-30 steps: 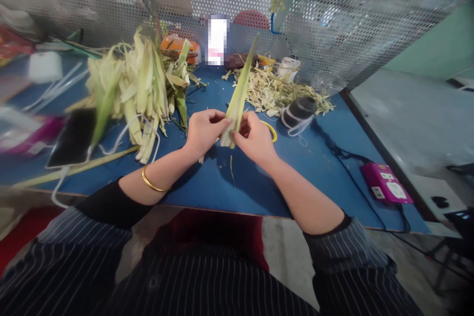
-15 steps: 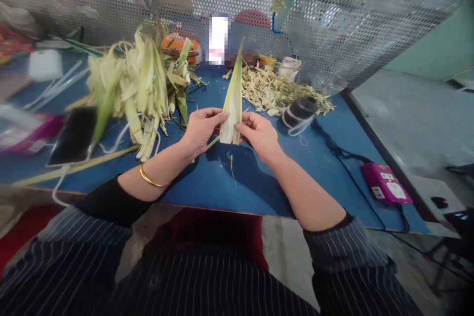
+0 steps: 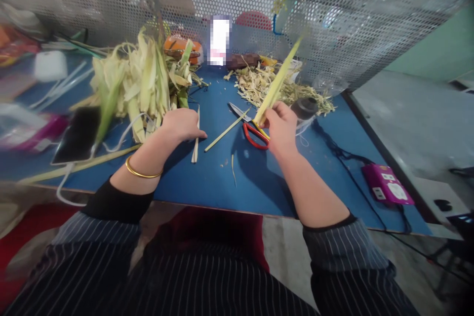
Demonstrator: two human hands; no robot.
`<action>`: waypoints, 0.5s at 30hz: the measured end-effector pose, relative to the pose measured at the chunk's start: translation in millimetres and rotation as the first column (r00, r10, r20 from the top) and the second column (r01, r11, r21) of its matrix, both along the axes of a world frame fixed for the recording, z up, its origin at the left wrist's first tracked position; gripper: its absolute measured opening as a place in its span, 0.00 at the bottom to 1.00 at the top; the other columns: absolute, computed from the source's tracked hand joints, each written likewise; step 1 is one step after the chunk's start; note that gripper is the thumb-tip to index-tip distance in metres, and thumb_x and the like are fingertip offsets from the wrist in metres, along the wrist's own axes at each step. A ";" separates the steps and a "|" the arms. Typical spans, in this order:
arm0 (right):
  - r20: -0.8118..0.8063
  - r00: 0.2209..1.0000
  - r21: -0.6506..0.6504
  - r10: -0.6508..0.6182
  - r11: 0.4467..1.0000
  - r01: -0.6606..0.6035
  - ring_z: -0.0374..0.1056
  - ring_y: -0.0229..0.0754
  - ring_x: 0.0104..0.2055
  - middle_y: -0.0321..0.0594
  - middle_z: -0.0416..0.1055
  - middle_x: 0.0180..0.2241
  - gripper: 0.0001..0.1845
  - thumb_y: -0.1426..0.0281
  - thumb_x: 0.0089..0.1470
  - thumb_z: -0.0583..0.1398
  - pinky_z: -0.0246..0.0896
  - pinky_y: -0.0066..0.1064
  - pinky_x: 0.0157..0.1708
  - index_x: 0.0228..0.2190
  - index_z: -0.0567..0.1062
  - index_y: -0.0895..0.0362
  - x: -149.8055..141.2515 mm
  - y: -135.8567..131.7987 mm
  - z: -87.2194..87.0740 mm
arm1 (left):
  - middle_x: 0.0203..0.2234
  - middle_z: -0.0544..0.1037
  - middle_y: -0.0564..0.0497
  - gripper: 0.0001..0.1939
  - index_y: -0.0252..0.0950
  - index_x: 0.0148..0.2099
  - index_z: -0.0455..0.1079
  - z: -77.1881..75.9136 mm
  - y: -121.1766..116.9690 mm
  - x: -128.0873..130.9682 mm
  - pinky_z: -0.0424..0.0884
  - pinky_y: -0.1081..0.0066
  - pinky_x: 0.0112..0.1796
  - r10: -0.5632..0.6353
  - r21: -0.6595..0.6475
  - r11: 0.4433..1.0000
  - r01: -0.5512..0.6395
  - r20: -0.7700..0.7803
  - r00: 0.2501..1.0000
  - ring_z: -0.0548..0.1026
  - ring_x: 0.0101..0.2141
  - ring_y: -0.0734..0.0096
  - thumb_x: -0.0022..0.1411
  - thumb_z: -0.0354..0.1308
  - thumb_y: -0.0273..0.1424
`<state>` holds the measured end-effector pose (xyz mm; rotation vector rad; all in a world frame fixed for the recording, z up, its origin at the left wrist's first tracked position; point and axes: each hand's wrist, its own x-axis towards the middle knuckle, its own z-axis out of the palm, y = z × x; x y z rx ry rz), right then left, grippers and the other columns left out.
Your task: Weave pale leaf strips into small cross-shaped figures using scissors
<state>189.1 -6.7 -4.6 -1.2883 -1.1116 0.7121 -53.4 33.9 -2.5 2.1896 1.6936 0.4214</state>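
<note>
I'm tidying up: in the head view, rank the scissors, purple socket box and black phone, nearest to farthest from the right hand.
1. Scissors: just left of the right hand.
2. Purple socket box: off right.
3. Black phone: far left.

The left arm (image 3: 142,170) and right arm (image 3: 320,190) are stretched forward. The left hand (image 3: 180,124) is turned palm down, with its thumb (image 3: 201,135) pointed inward. The right hand (image 3: 282,126), held well apart from it, is closed in a small pinch.
</note>
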 end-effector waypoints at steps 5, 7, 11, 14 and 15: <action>0.056 0.998 0.001 0.024 1.000 -0.024 0.60 0.35 0.21 0.32 0.64 0.21 0.04 0.68 0.50 0.57 0.61 0.30 0.22 0.26 0.67 0.54 -1.7 1.4 -5.0 | 0.05 0.59 0.53 0.17 0.40 0.09 0.63 5.3 2.0 -2.5 0.55 0.73 0.23 -0.169 -0.170 0.971 0.166 0.001 0.986 0.63 0.16 0.70 0.41 0.66 0.34; 0.062 0.998 0.004 0.030 1.000 -0.030 0.61 0.35 0.22 0.33 0.64 0.21 0.04 0.67 0.50 0.56 0.61 0.31 0.23 0.26 0.67 0.54 -0.9 2.7 -7.0 | 0.07 0.60 0.52 0.16 0.40 0.10 0.64 8.0 -1.2 0.7 0.55 0.72 0.25 -0.131 -0.107 0.984 0.141 0.098 0.986 0.64 0.19 0.68 0.42 0.65 0.32; 0.069 0.996 -0.015 0.064 0.998 -0.063 0.62 0.35 0.21 0.32 0.65 0.21 0.03 0.68 0.50 0.56 0.61 0.31 0.22 0.27 0.67 0.53 -0.6 3.5 -9.6 | 0.13 0.63 0.50 0.15 0.39 0.14 0.65 3.3 -7.5 14.8 0.56 0.70 0.30 -0.080 0.042 0.997 0.071 0.282 0.956 0.67 0.26 0.64 0.46 0.64 0.33; 0.097 0.989 -0.031 0.112 0.994 -0.109 0.62 0.35 0.20 0.32 0.65 0.19 0.03 0.69 0.49 0.56 0.60 0.30 0.21 0.25 0.67 0.54 -1.8 2.2 -11.2 | 0.18 0.68 0.49 0.11 0.38 0.21 0.71 -1.9 -11.5 27.2 0.57 0.69 0.31 -0.095 0.111 0.992 0.064 0.299 0.950 0.66 0.25 0.67 0.50 0.63 0.38; 0.111 0.985 -0.034 0.130 0.991 -0.127 0.62 0.35 0.19 0.32 0.65 0.19 0.03 0.69 0.49 0.57 0.60 0.30 0.21 0.25 0.67 0.54 -2.5 1.4 -11.7 | 0.20 0.70 0.49 0.10 0.38 0.26 0.74 -2.1 -13.3 30.9 0.58 0.69 0.31 -0.089 0.142 0.989 0.044 0.325 0.941 0.66 0.25 0.67 0.50 0.63 0.40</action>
